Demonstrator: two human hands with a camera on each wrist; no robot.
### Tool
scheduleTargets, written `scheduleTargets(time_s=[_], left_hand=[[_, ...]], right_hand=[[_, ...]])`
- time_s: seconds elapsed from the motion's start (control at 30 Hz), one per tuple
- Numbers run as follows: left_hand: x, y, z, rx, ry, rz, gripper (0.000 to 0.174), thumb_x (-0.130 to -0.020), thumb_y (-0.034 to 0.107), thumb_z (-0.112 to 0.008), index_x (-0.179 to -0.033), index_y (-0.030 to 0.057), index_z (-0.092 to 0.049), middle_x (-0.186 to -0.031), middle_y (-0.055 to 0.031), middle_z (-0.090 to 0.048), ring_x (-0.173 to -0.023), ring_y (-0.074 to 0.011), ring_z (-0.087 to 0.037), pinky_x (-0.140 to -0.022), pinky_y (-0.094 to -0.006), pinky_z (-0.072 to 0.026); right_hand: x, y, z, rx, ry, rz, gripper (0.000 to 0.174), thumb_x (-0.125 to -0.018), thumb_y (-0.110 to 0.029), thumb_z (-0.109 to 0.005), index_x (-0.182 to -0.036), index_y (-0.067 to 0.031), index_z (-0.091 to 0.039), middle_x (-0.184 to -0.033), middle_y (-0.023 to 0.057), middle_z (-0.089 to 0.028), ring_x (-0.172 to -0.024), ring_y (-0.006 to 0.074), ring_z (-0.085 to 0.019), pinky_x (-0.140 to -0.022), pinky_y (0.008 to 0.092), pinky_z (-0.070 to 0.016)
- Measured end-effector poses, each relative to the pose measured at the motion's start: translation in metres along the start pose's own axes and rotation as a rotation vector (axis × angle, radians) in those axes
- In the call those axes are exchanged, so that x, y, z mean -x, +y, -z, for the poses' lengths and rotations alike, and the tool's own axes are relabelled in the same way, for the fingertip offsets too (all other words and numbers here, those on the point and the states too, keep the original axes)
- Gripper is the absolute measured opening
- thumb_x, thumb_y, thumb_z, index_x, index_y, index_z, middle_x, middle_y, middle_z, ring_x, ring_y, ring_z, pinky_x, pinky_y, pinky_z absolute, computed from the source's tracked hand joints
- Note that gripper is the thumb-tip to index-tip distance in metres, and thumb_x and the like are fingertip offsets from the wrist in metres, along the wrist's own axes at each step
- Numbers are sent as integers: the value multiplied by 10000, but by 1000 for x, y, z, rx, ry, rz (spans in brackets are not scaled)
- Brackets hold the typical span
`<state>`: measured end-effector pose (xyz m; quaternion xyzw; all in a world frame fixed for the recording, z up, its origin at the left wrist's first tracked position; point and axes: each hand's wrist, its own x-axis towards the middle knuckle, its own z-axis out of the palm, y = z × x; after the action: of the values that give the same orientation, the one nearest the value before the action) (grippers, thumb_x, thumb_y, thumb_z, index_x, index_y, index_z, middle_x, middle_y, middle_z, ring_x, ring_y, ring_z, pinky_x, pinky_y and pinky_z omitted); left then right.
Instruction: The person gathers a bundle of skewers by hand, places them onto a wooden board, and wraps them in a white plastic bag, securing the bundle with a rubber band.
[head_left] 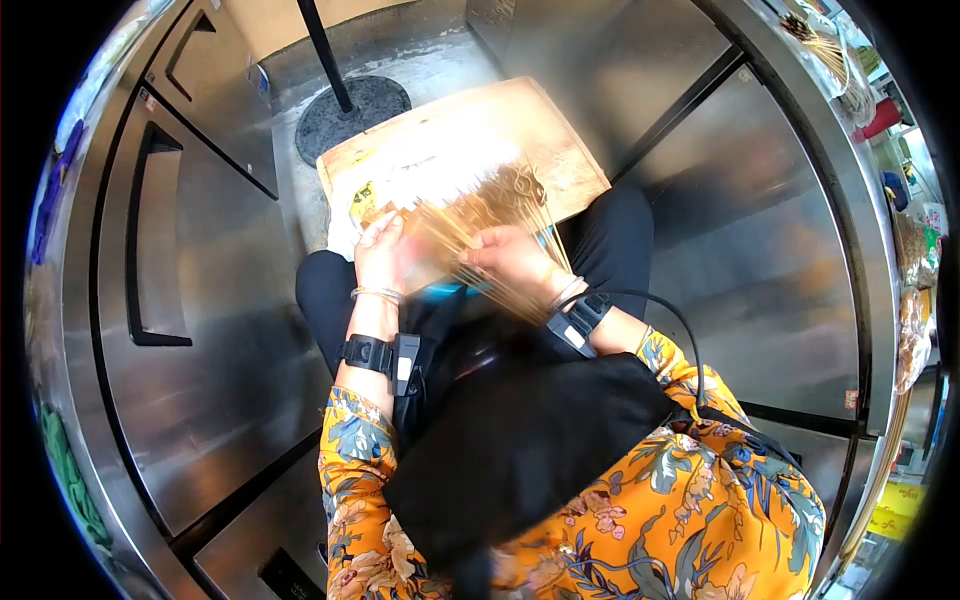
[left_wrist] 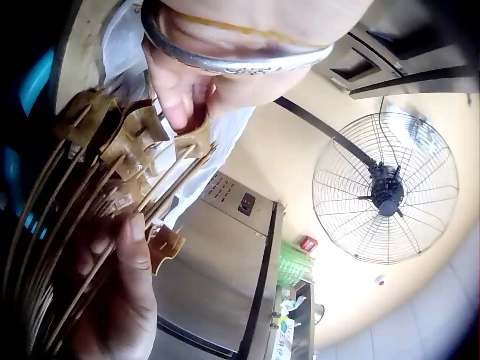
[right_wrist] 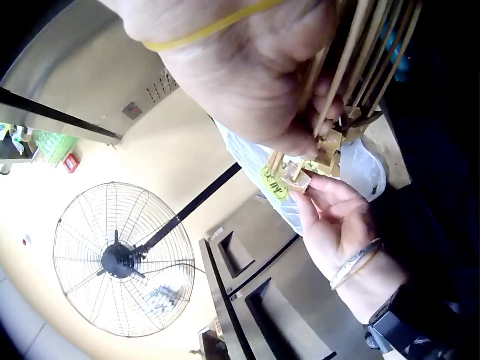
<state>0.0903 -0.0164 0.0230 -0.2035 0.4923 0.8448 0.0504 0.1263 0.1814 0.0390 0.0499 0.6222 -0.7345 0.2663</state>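
The head view looks steeply down past floral sleeves (head_left: 358, 445) to the wooden board (head_left: 572, 165); both wrist views, tilted, look from close beside the skewers (right_wrist: 344, 66) and share the wire-caged fan (left_wrist: 386, 191).

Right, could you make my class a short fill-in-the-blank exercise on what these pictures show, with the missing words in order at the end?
While the left hand pinches a brown piece, the ____ hand grips the skewers. The orange sleeves are patterned with leaves and ____. A round, wire-caged ____ shows in both wrist views.

Missing words: right; flowers; fan.
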Motion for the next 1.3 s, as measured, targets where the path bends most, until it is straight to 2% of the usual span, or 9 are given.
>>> scheduleTargets(time_s=[0.3,0.43,0.57,0.7,0.8,0.97,1.07,1.23,1.3], left_hand=[[2,-2,-7,-158,-36,-182,155,-834,59,-607,-985,28,-598,-906,-46,-622,-742,-104,-579,-629,-223,-487],[14,-11,-21,-210,-54,-399,111,-850,21,-559,-954,24,-594,-850,-21,-613,-706,-82,-558,-591,-211,-467],[17,-33,-15,-163,-199,-237,97,-865,55,-580,-963,53,-584,-889,-21,-604,-755,-85,-568,-606,-216,-500],[19,-37,-17,222,-374,-32,131,-842,45,-610,-957,61,-549,-854,-11,-572,-709,-90,-562,-595,-220,-512],[4,-41,-11,288,-463,-41,142,-820,36,-635,-911,65,-530,-837,-7,-549,-677,-92,-555,-568,-213,-511],[-32,-62,0,-509,-360,-408,95,-761,66,-558,-708,120,-500,-658,2,-471,-569,-137,-480,-494,-283,-403],[-40,-60,-3,-739,-291,-484,66,-737,55,-538,-689,101,-547,-650,-37,-525,-596,-193,-516,-511,-324,-397],[-41,-38,3,-825,-346,-439,54,-798,52,-589,-849,46,-575,-694,-25,-589,-592,-108,-539,-518,-217,-421],[-41,-15,15,-402,-352,-84,105,-844,75,-546,-908,50,-627,-853,-72,-650,-755,-122,-613,-653,-264,-493]], right_hand=[[8,-8,-1,-2,21,3,107,-818,-90,-639,-735,-44,-588,-648,-13,-562,-564,60,-489,-522,195,-383],[9,-7,-1,14,34,24,102,-816,-129,-636,-739,-68,-607,-607,-51,-522,-525,43,-428,-483,203,-331],[1,3,6,-19,21,71,106,-819,-127,-632,-741,-58,-608,-614,-45,-531,-537,44,-433,-498,205,-349],[4,-2,6,-20,22,75,107,-818,-114,-627,-740,-46,-601,-621,-34,-533,-573,54,-453,-527,212,-378],[12,-13,3,192,128,115,94,-814,-92,-619,-741,-39,-591,-636,-25,-534,-599,63,-467,-543,223,-392],[22,-22,-7,242,253,297,100,-815,-89,-612,-738,-35,-579,-669,-14,-545,-624,63,-471,-553,235,-400],[28,-35,-9,334,228,350,110,-831,-109,-608,-753,-36,-584,-672,-19,-538,-634,61,-464,-554,229,-396],[23,-13,-10,168,43,144,135,-856,-159,-593,-785,-44,-597,-673,-40,-526,-613,50,-464,-534,204,-386],[21,-14,-6,184,109,44,138,-859,-157,-580,-758,-64,-583,-646,-52,-513,-568,43,-453,-491,197,-363]])
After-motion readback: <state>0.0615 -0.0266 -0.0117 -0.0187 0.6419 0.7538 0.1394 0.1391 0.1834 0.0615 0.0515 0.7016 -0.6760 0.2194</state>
